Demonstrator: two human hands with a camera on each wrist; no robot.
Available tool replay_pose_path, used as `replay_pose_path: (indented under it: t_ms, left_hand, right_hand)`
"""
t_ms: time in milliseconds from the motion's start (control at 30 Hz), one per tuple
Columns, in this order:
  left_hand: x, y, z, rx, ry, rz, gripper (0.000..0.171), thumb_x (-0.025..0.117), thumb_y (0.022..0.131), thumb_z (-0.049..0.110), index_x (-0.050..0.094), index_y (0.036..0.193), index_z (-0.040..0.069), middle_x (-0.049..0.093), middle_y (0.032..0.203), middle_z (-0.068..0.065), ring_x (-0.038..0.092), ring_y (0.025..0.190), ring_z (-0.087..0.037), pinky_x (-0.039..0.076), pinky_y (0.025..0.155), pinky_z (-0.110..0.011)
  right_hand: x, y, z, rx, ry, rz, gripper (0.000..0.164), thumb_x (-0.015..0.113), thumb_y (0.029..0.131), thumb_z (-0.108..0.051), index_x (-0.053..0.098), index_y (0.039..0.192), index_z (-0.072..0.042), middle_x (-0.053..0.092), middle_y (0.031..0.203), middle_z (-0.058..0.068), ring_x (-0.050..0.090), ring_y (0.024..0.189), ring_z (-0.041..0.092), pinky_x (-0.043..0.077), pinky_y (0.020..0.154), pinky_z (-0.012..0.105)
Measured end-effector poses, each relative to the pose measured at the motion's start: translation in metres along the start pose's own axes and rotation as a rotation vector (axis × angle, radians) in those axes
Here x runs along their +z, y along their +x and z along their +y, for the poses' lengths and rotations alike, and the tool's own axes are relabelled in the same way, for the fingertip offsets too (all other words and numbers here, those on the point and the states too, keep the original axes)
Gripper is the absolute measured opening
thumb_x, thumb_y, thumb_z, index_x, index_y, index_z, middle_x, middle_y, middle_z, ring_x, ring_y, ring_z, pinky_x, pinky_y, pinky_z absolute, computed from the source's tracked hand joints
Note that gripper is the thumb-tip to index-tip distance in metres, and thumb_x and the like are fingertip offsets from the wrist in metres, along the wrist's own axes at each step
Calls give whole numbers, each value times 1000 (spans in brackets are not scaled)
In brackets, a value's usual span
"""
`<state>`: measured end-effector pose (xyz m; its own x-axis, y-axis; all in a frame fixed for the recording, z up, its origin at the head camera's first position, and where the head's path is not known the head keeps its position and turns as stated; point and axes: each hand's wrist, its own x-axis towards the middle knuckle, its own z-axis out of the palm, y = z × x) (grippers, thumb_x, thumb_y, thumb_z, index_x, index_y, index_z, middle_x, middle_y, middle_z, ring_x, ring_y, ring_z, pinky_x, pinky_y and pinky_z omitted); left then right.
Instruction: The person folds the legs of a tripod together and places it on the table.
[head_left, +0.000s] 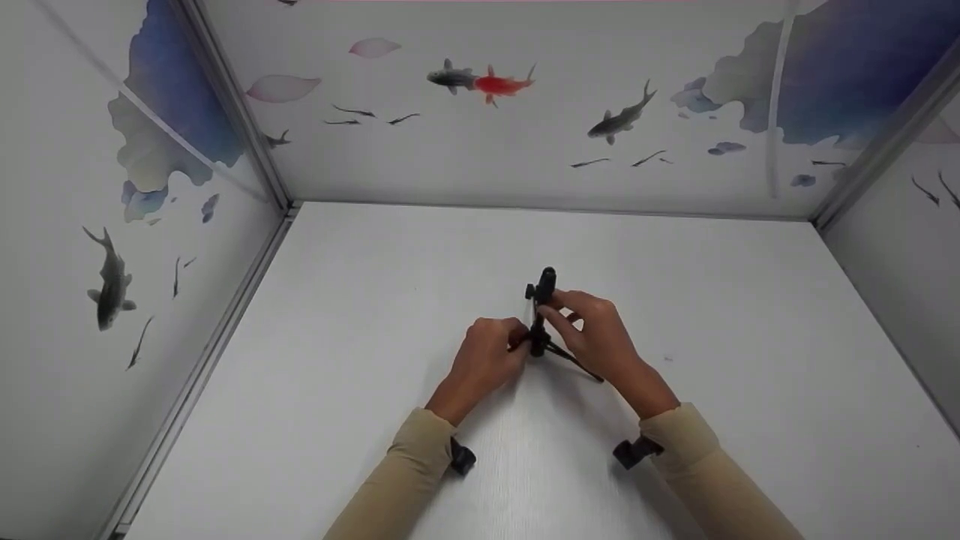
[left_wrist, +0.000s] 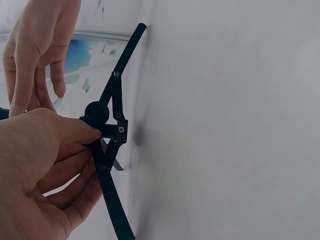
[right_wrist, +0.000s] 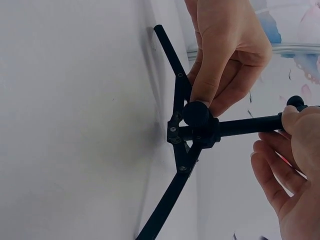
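A small black tripod [head_left: 538, 330] stands on the white table with its legs spread. Around its lower collar, beside a round knob [right_wrist: 196, 114], my left hand [head_left: 491, 351] holds on with thumb and fingers. Higher up, my right hand [head_left: 596, 334] pinches the column [right_wrist: 250, 125] just below the tripod's head [head_left: 547, 281]. In the left wrist view one long leg [left_wrist: 112, 200] points down and another leg [left_wrist: 131, 47] points up, both joined to the hub by short braces. My left fingers partly hide the collar.
White panels with painted fish enclose the table [head_left: 337, 300] at the back [head_left: 525, 150] and both sides. Small black wrist cameras [head_left: 463, 457] hang by the cuffs of both tan sleeves [head_left: 405, 465].
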<state>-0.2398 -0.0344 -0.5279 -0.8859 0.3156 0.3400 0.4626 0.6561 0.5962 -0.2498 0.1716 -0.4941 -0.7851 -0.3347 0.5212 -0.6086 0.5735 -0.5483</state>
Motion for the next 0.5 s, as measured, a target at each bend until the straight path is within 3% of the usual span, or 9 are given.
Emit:
replay_pose_path:
  t_ms: [500]
  left_hand:
    - [-11,4,6,25,-29,19,7,79,98,11,82,105,9,84,93,-1,76,85,-9,62,77,-26]
  right_hand:
    - [-1,1,2,-56,1,13,16,72,106,-19,79,119,-11,83,106,3,79,99,17,67,74,34]
